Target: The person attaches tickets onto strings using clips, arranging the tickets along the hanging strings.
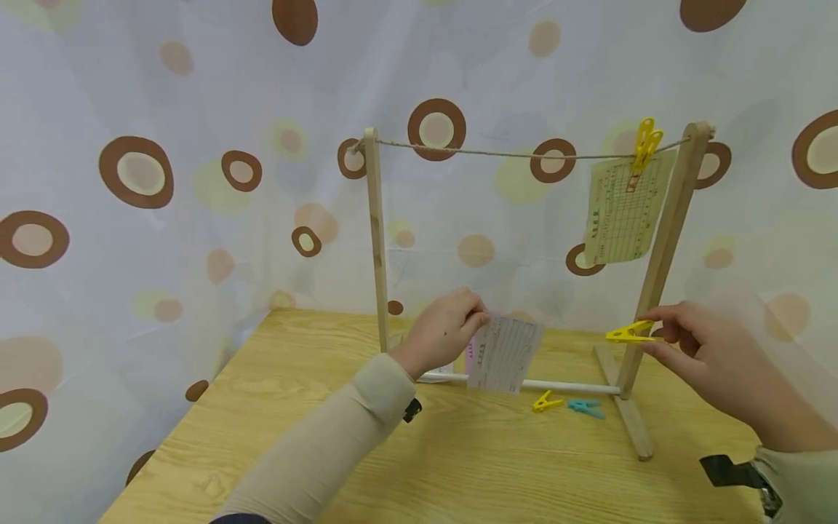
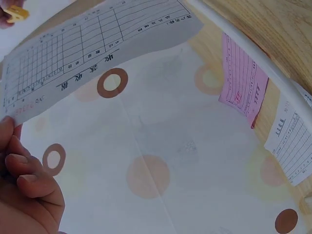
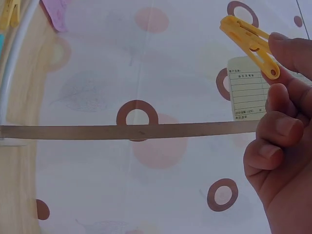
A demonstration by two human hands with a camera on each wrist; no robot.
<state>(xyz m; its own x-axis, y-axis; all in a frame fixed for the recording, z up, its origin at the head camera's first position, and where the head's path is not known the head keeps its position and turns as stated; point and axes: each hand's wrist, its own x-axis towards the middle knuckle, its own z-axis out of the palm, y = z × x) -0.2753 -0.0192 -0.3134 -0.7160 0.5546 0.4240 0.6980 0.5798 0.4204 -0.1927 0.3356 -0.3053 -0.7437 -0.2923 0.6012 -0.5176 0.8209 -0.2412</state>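
My left hand (image 1: 448,331) pinches a white printed receipt slip (image 1: 507,354) by its upper corner, and the slip hangs in front of the white bottom bar of a wooden frame. In the left wrist view, the fingertips (image 2: 7,129) are at the slip's corner. My right hand (image 1: 700,356) holds a yellow clothespin (image 1: 630,332) between thumb and fingers, close to the frame's right post (image 1: 661,255). Higher up, a yellowish slip (image 1: 625,211) hangs from the string (image 1: 484,153) by another yellow clothespin (image 1: 646,145).
On the wooden table (image 1: 458,466) lie a yellow clothespin (image 1: 545,402) and a blue clothespin (image 1: 585,407), near the frame's right foot (image 1: 635,429). Behind the white bar (image 2: 273,70) are a pink slip (image 2: 242,80) and a white slip (image 2: 292,141). A patterned curtain stands behind.
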